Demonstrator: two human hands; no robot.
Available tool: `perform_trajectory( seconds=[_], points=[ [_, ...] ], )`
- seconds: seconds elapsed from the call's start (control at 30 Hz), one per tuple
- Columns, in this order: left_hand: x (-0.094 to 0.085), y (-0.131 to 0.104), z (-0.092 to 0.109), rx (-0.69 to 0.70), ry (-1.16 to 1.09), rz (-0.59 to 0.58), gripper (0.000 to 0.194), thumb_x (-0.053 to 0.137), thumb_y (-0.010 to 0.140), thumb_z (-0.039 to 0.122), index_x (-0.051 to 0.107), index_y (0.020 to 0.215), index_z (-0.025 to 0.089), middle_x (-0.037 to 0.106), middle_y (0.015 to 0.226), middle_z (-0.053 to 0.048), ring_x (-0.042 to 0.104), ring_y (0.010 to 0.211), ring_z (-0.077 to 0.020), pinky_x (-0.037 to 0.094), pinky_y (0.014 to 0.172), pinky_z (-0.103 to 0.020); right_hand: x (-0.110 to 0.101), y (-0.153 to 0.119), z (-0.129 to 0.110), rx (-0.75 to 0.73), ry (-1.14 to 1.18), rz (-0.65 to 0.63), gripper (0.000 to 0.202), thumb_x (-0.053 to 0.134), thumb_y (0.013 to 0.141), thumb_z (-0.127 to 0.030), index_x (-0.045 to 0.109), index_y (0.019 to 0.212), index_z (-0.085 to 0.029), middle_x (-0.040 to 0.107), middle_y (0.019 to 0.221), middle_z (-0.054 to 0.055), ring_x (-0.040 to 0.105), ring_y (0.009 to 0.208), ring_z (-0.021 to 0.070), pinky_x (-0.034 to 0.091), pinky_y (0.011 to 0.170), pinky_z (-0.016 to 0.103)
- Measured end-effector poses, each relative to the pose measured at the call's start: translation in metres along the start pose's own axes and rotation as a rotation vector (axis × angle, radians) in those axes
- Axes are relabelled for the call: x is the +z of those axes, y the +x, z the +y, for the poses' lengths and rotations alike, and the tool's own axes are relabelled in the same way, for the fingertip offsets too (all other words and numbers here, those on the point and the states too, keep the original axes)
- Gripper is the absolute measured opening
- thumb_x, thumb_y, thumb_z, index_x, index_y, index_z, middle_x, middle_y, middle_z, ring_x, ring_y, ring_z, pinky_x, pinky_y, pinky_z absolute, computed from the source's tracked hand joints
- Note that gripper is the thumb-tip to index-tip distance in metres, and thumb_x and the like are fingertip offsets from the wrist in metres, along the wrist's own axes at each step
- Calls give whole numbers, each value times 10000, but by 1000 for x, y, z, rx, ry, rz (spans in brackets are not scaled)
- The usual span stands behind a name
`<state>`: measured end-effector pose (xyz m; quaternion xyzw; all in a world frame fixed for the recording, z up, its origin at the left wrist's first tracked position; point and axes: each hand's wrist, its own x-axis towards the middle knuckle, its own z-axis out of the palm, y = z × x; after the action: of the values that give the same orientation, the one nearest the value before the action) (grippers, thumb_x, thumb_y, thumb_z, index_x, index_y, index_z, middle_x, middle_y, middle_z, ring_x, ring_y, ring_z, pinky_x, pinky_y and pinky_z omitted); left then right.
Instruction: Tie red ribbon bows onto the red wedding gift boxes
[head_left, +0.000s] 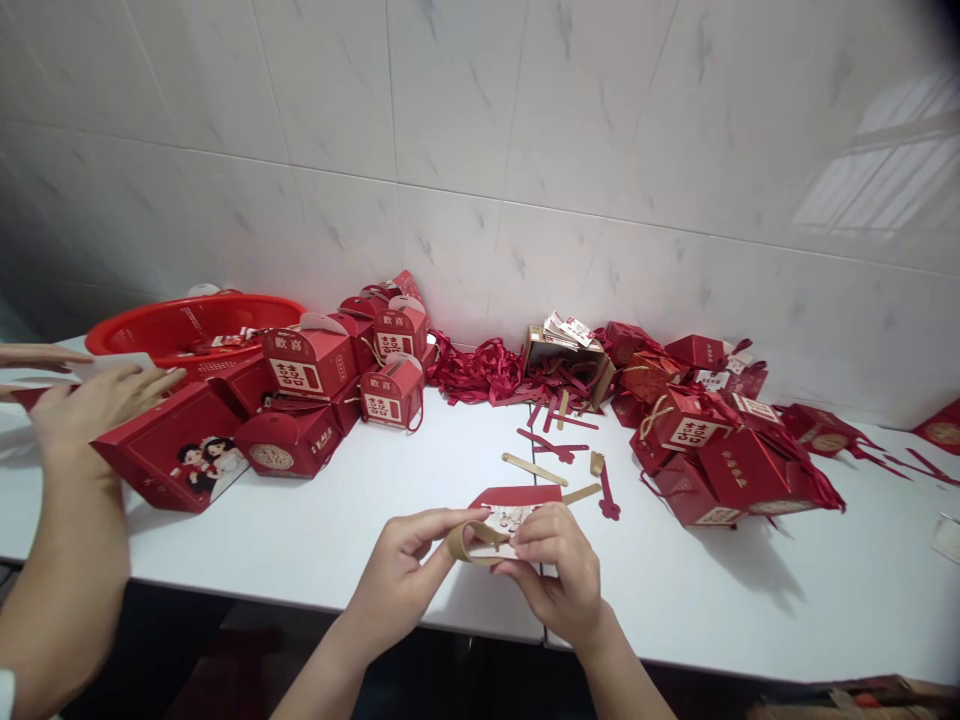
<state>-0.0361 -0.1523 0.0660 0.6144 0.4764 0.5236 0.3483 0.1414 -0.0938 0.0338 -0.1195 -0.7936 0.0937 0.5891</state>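
Note:
Near the table's front edge, my left hand (409, 565) pinches a gold paper strip (459, 545) that is bent into a loop. My right hand (559, 570) closes on the strip's other side, its fingertips over a white printed card (506, 520). Just behind the card shows a red paper piece (517, 495); whether it is joined to the card I cannot tell. Past my hands lie loose gold strips (534, 468) and dark red strips with flower-shaped ends (609, 508).
Red gift boxes stand at left (307, 360) and right (686, 420). At the wall are red ribbons (480, 370) and an open carton (600, 375) of strips. Another person's hands (97, 400) work at far left, near a red plastic basket (142, 335).

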Motion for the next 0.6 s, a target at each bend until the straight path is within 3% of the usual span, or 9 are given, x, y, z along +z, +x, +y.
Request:
perform_trajectory(
  seconds=[0.23, 0.6],
  points=[
    [0, -1, 2, 3, -6, 75, 223, 580, 850, 299, 734, 942, 165, 753, 829, -79, 700, 770, -210, 568, 752, -307, 1, 1, -1, -2, -13, 5, 137, 633, 833, -203, 538, 930, -220, 635, 732, 23, 583, 655, 164, 472, 575, 332],
    [4, -4, 0, -1, -63, 102, 215, 576, 856, 302, 728, 904, 158, 740, 815, -74, 693, 761, -200, 569, 695, -274, 4, -2, -2, 26, 25, 9, 156, 652, 816, -189, 535, 915, -216, 635, 739, 29, 574, 659, 169, 467, 579, 334]
  ],
)
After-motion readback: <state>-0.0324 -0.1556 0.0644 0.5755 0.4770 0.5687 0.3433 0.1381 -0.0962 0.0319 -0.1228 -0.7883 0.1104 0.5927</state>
